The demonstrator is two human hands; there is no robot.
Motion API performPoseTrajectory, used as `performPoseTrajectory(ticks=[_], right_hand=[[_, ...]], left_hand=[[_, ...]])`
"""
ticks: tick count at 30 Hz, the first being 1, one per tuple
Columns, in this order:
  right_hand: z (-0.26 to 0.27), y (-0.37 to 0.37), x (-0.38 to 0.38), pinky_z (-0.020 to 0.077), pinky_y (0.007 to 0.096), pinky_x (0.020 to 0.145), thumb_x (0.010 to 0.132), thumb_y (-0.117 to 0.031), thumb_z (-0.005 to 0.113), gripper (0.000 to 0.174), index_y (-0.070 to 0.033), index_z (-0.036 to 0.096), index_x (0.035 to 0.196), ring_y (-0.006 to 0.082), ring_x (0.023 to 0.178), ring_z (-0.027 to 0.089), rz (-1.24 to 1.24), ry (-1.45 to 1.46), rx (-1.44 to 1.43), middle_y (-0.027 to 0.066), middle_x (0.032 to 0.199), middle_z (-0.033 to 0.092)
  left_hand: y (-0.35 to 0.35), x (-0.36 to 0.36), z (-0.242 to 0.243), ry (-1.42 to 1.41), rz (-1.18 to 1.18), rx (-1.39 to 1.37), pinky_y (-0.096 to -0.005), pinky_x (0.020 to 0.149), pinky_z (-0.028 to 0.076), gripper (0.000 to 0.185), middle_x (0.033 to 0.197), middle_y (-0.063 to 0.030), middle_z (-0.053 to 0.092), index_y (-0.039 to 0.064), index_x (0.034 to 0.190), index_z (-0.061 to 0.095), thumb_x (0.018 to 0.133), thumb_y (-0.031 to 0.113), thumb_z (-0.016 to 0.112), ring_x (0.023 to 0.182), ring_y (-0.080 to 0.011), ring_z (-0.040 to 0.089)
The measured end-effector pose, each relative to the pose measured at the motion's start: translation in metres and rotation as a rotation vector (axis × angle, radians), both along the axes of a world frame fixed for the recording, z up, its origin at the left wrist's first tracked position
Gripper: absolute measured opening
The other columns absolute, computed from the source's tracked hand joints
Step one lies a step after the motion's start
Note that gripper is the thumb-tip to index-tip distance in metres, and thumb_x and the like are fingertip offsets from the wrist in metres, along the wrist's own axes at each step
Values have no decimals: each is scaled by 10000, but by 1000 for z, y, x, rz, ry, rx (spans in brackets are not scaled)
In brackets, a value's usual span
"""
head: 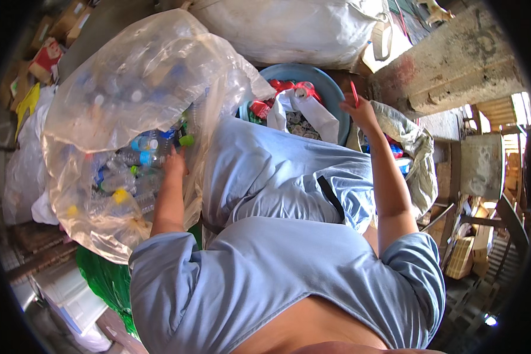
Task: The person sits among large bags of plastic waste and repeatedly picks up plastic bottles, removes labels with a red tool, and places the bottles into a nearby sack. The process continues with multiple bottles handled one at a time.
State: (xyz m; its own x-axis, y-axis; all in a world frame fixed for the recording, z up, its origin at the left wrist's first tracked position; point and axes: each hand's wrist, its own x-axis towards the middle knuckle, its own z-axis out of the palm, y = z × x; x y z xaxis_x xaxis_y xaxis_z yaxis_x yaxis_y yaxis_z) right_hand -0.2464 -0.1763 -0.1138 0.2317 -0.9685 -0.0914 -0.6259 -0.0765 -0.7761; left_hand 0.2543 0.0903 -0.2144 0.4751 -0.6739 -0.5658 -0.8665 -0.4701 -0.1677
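My left hand point(175, 163) reaches into the mouth of a large clear plastic bag point(128, 48) full of clear plastic bottles. Its fingers are among the bottles, beside a bottle with a light blue label point(147, 158) and a bright green cap point(186, 140); whether they grip one is unclear. Over to the right, my right hand point(362, 114) is raised with a slim red tool point(353, 93) in its fingers, pointing away from me. Between the hands stands a round blue plastic basin point(338, 82). Inside it are red-labelled pieces point(307, 90), a white plastic bag point(287, 104) and many small translucent items point(298, 121).
A bulging white sack point(283, 31) lies beyond the basin. At right, a woven sack point(425, 177) holds bottles, near a concrete beam point(451, 62). A green plastic bag point(104, 283) and a white container point(71, 296) sit at lower left. Cardboard boxes point(66, 22) are stacked at upper left.
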Motion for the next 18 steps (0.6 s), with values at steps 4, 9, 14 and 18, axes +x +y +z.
performPoseTrajectory(ticks=[4, 9, 14, 18], right_hand=[[-4, 55, -40, 463, 280, 746, 711, -215, 721, 433, 2, 596, 1065, 151, 815, 612, 4, -42, 239, 97, 885, 659], [-29, 88, -47, 424, 253, 626, 702, -217, 745, 408, -26, 615, 1038, 105, 663, 541, -132, -28, 381, 23, 704, 592], [-26, 103, -22, 454, 281, 768, 705, -232, 736, 436, -20, 609, 1065, 143, 834, 601, -42, 91, 451, 100, 887, 666], [14, 110, 38, 434, 292, 820, 757, -236, 709, 412, 16, 602, 1065, 153, 864, 591, 96, -279, 352, 96, 929, 656]], left_hand=[[4, 6, -25, -92, -7, 12, -567, 964, 312, 554, 1368, -115, 363, 246, 1285, 420, 768, 131, 580, 1153, -300, 472], [10, 5, -24, -134, -13, -123, -537, 938, 326, 247, 995, -83, 642, 181, 1015, 614, 785, 138, 533, 876, -265, 629], [0, -3, 67, -48, 139, -538, -395, 743, 469, 151, 825, -74, 672, 107, 913, 642, 793, 150, 561, 775, -209, 647], [-26, -34, 157, 1027, 650, -834, -247, 619, 468, 226, 816, -22, 656, 84, 986, 619, 804, 216, 637, 729, -100, 620]])
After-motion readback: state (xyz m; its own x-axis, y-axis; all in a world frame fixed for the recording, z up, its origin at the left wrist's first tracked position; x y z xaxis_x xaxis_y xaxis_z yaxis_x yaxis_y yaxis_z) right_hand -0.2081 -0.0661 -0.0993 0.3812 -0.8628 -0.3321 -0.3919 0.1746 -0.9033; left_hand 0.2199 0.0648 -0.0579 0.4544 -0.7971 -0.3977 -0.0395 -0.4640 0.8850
